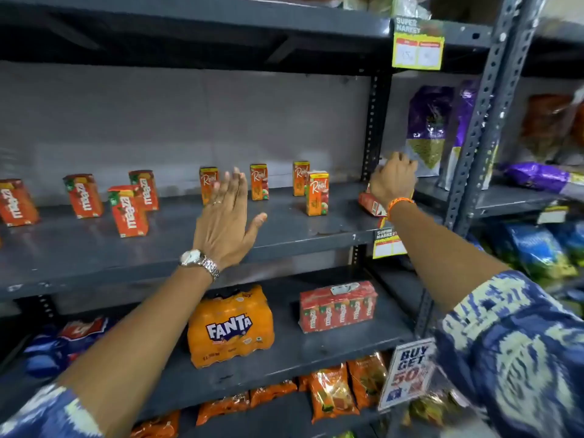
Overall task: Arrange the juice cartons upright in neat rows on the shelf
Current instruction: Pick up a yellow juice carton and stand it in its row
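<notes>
At the right end of the dark grey metal shelf [177, 245], a red-and-orange juice carton [370, 204] lies tipped. The right hand [393, 181] covers it, fingers seemingly curled around it; the left hand [226, 216] hovers spread, farther left.

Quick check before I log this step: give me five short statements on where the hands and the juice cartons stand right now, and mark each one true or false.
1. The left hand is open, fingers spread, holding nothing. True.
2. All the red Maaza cartons on the middle shelf lie flat. False: the four in view stand upright.
3. The right hand is at a carton lying tilted near the shelf's right end. True.
4. The Fanta pack sits on the same shelf as the loose cartons. False: it is one shelf below.
5. The orange Real cartons stand upright. True.
</notes>
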The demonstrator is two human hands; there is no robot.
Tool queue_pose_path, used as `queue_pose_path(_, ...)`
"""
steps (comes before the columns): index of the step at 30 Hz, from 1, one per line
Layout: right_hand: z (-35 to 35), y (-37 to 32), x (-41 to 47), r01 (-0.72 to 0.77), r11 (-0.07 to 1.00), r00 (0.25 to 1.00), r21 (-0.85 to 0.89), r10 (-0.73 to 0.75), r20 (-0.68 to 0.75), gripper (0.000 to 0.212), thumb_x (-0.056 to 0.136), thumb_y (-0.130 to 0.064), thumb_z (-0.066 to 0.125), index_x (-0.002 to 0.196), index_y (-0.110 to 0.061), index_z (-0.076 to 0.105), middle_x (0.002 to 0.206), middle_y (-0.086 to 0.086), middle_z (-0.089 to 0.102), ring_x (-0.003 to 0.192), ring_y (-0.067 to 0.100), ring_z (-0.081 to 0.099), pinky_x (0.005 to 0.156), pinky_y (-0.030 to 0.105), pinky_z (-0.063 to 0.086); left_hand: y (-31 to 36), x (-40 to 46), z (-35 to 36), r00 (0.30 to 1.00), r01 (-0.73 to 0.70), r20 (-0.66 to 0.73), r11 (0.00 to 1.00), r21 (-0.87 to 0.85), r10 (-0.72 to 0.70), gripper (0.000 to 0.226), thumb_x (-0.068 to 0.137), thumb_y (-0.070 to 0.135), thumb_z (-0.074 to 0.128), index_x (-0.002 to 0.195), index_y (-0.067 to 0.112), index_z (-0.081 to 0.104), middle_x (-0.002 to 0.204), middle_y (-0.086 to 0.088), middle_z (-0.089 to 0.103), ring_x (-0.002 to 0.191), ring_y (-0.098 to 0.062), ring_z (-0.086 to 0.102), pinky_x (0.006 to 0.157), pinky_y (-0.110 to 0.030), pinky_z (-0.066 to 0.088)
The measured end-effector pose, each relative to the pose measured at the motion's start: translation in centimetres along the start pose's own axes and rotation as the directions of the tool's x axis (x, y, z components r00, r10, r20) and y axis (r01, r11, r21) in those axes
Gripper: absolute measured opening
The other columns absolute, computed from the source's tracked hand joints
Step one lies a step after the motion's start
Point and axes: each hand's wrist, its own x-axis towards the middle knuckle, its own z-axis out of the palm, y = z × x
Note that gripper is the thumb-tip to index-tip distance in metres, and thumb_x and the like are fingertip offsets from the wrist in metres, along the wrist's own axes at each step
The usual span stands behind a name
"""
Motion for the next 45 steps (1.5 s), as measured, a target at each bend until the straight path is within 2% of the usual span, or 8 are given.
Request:
queue_pose_path(14, -0.1, 3.3, 4.6, -0.064, 0.947, 0.836, -0.314, 0.223, 0.501, 0.061, 0.097, -0.039, 0.043, 0.146, -0.003, 0.038, 0.155, 0.020, 0.036, 0.145, 0.039, 0.028, 0.120, 0.053, 0.018, -0.5, -6.2, 2.0, 0.979, -0.037, 0.205, 0.988, 0.151, 0.006, 0.071, 0.095, 0.058, 0.029, 0.140, 0.008, 0.048, 0.142, -0.013, 0.054, 0.126, -0.029, 0.055, 0.101, -0.043, 0.045)
queue_pose_path(21, -1.8, 3.4, 5.0, 0.054, 0.961, 0.777, -0.272, 0.130, 0.615, 0.051, 0.090, -0.032, 0.063, 0.125, 0.004, 0.055, 0.131, 0.023, 0.059, 0.106, 0.035, 0.060, 0.089, 0.040, 0.050, -0.4, -6.2, 2.2, 0.979, -0.013, 0.205, 0.988, 0.151, -0.018, 0.067, 0.095, 0.056, 0.031, 0.140, 0.010, 0.049, 0.141, -0.011, 0.055, 0.127, -0.027, 0.055, 0.100, -0.042, 0.045)
queue_pose_path(25, -2.4, 3.7, 4.8, -0.070, 0.983, 0.776, -0.172, 0.162, 0.610, 0.052, 0.091, -0.022, 0.065, 0.132, 0.004, 0.045, 0.133, 0.020, 0.054, 0.116, 0.034, 0.058, 0.100, 0.047, 0.050, -0.4, -6.2, 2.3, 0.981, -0.014, 0.193, 0.989, 0.146, -0.015, 0.067, 0.094, 0.056, 0.032, 0.138, 0.009, 0.052, 0.138, -0.011, 0.058, 0.124, -0.028, 0.057, 0.097, -0.042, 0.046)
queue_pose_path(30, -4.2, 3.6, 3.3, -0.062, 0.997, 0.791, -0.054, 0.082, 0.606, 0.023, 0.101, -0.012, 0.046, 0.081, -0.004, 0.055, 0.084, 0.012, 0.056, 0.057, 0.014, 0.045, 0.042, 0.020, 0.043, -0.3, -6.2, 2.4, 0.982, -0.006, 0.185, 0.991, 0.132, -0.019, 0.067, 0.093, 0.056, 0.034, 0.137, 0.008, 0.053, 0.136, -0.013, 0.059, 0.123, -0.029, 0.058, 0.096, -0.043, 0.047)
queue_pose_path(32, -4.6, 3.7, 2.6, -0.182, 0.970, 0.787, 0.161, 0.046, 0.615, 0.017, 0.098, -0.003, 0.046, 0.091, 0.001, 0.061, 0.084, 0.013, 0.057, 0.058, 0.014, 0.048, 0.033, 0.013, 0.041, -0.3, -6.2, 2.4, 0.983, -0.002, 0.181, 0.992, 0.130, -0.022, 0.067, 0.092, 0.056, 0.035, 0.136, 0.008, 0.054, 0.136, -0.013, 0.060, 0.122, -0.030, 0.059, 0.095, -0.043, 0.048)
queue_pose_path(35, -5.3, 3.0, 0.7, -0.445, 0.747, 0.772, 0.494, 0.040, 0.635, 0.031, 0.097, 0.008, 0.044, 0.126, 0.012, 0.053, 0.083, 0.009, 0.061, 0.071, 0.018, 0.059, 0.058, 0.024, 0.058, -0.3, -6.3, 2.4, 0.984, -0.005, 0.176, 0.991, 0.133, -0.019, 0.067, 0.092, 0.056, 0.036, 0.135, 0.008, 0.055, 0.134, -0.013, 0.061, 0.120, -0.030, 0.060, 0.093, -0.045, 0.049)
queue_pose_path(39, -6.1, 1.7, -1.7, -0.514, 0.563, 0.764, 0.647, -0.042, 0.643, 0.028, 0.099, 0.003, 0.043, 0.126, 0.010, 0.051, 0.089, 0.009, 0.062, 0.084, 0.021, 0.062, 0.078, 0.039, 0.055, -0.2, -6.3, 2.4, 0.985, 0.001, 0.171, 0.992, 0.126, -0.023, 0.066, 0.092, 0.055, 0.037, 0.134, 0.008, 0.055, 0.134, -0.013, 0.060, 0.119, -0.031, 0.061, 0.092, -0.046, 0.049)
queue_pose_path(45, -4.8, 0.4, -3.6, -0.481, 0.534, 0.814, 0.695, -0.021, 0.580, 0.027, 0.098, -0.004, 0.050, 0.122, 0.006, 0.058, 0.093, 0.007, 0.066, 0.084, 0.018, 0.063, 0.087, 0.038, 0.054, -0.3, -6.3, 1.8, 0.984, 0.009, 0.179, 0.995, 0.099, -0.027, 0.069, 0.092, 0.057, 0.033, 0.140, 0.011, 0.050, 0.142, -0.010, 0.054, 0.127, -0.028, 0.055, 0.101, -0.044, 0.044)
